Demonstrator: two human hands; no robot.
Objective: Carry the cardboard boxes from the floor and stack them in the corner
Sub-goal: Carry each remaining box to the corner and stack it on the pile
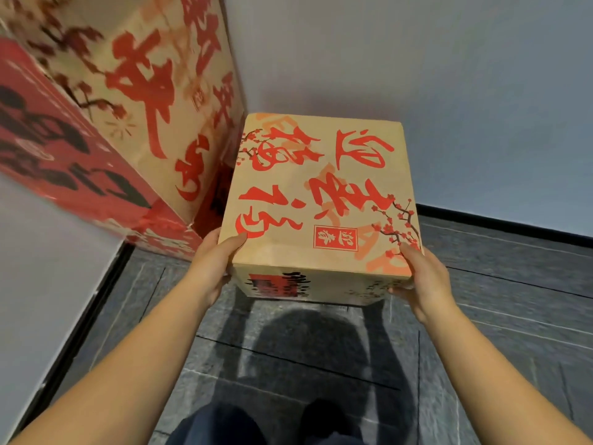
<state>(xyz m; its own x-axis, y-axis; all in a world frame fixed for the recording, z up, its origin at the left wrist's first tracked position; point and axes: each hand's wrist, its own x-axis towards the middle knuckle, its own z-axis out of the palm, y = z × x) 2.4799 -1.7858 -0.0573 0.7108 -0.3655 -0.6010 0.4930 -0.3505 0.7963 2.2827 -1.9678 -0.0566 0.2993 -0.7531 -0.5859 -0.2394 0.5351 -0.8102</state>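
Observation:
I hold a brown cardboard box (324, 194) with red calligraphy and plum blossoms on its top, raised above the floor in front of me. My left hand (213, 263) grips its near left corner, thumb on top. My right hand (420, 277) grips its near right corner the same way. To the left, in the corner, stands a stack of boxes: a tall brown box with red characters (154, 101) beside or on a red box (64, 162). The held box's left edge is close to the stack; whether they touch I cannot tell.
Grey-white walls meet behind the stack and run along the right (449, 91) and left (41, 252), with a dark skirting board (500, 223). The floor is dark grey tile (481, 332). My legs and shoes (324, 419) and my shadow lie below the box.

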